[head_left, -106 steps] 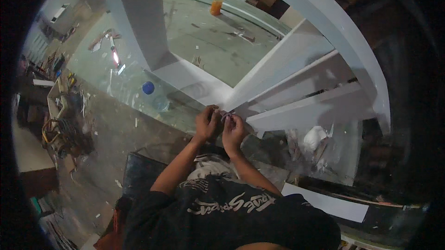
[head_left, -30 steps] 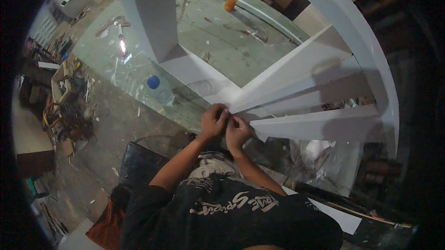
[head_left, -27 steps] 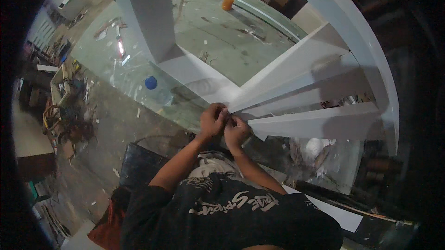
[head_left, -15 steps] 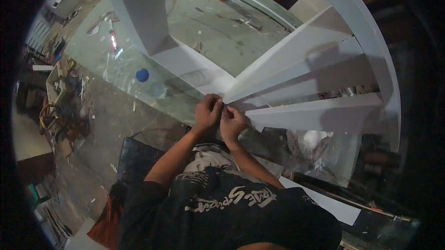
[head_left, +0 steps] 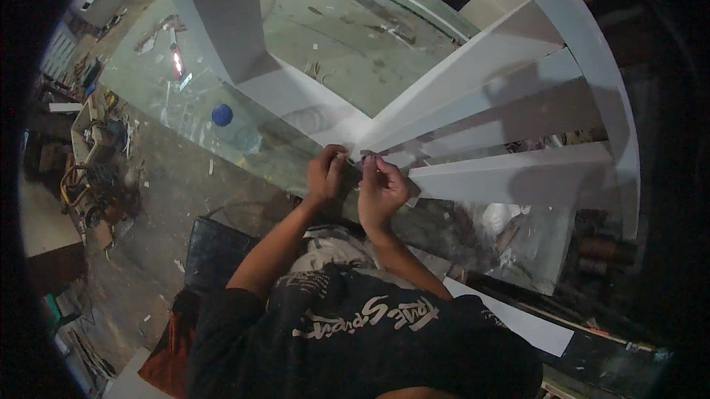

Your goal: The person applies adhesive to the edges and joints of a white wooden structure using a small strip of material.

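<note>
Left fisheye view, from the head, facing down, fingers [head_left: 370,169] near centre

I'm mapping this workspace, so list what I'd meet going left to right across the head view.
Tangled heap of dark and orange cables → clear plastic bottle with a round blue cap → person's left hand → person's right hand → flat white rectangular board.

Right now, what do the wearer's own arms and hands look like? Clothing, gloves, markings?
Left hand and right hand: bare, no gloves. Forearms: uncovered, no watch or cable visible. Short black sleeves belong to a black T-shirt with pale script-style lettering.
</note>
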Motion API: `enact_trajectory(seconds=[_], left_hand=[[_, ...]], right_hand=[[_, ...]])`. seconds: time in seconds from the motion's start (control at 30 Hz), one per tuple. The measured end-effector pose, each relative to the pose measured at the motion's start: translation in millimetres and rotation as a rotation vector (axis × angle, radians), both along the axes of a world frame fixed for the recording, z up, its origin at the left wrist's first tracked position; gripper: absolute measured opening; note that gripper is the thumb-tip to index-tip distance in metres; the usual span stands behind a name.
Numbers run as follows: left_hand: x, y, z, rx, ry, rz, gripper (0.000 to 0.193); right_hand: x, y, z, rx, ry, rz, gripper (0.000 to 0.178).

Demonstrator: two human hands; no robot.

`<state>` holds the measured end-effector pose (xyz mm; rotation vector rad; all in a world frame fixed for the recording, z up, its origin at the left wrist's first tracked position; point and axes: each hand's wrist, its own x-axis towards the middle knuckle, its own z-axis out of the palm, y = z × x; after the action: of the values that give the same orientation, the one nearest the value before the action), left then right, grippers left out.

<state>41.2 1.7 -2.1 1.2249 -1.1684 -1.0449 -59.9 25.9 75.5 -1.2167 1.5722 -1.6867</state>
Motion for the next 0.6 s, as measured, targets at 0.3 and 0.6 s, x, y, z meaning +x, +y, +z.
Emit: enact_trajectory(seconds=[0.3,0.6], left_hand=[[2,2,-6,-0.034,0.026,0.045,0.027],[-9,20,-34,-0.015,0.201,0.033,0.029]], right_hand=[[4,4,-61,0.212,0.195,-0.029,0.016],[-22,31,-80,0.26,0.255,0.129,0.015]])
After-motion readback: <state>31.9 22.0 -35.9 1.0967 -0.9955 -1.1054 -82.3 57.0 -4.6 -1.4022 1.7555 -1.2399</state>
